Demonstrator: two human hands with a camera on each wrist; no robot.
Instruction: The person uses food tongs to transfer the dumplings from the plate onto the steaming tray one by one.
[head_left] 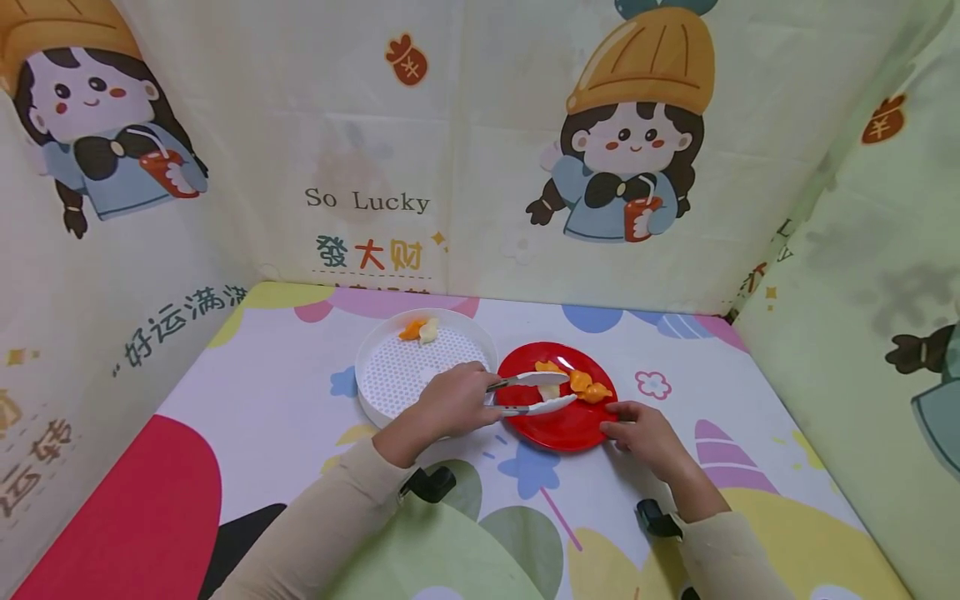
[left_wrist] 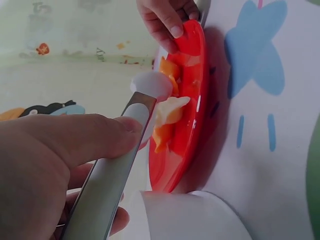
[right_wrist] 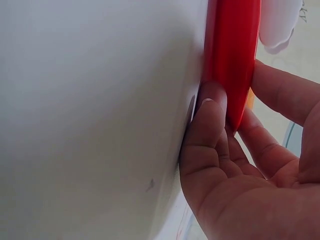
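Observation:
My left hand grips a pair of tongs with pale tips, reaching over the red plate. Between the spread tips, in the head view, appears a white dumpling-shaped piece; whether they touch it I cannot tell. Several orange dumpling-shaped pieces lie on the plate around it. My right hand pinches the plate's right rim, fingers beneath and others above. Left of the plate stands a round white tray with a perforated base, holding an orange piece and a white piece.
A table with a colourful printed cover carries everything. Printed cloth walls enclose its back and both sides. The tray's right side sits close against the plate's left edge. Dark wrist cameras are strapped to both forearms.

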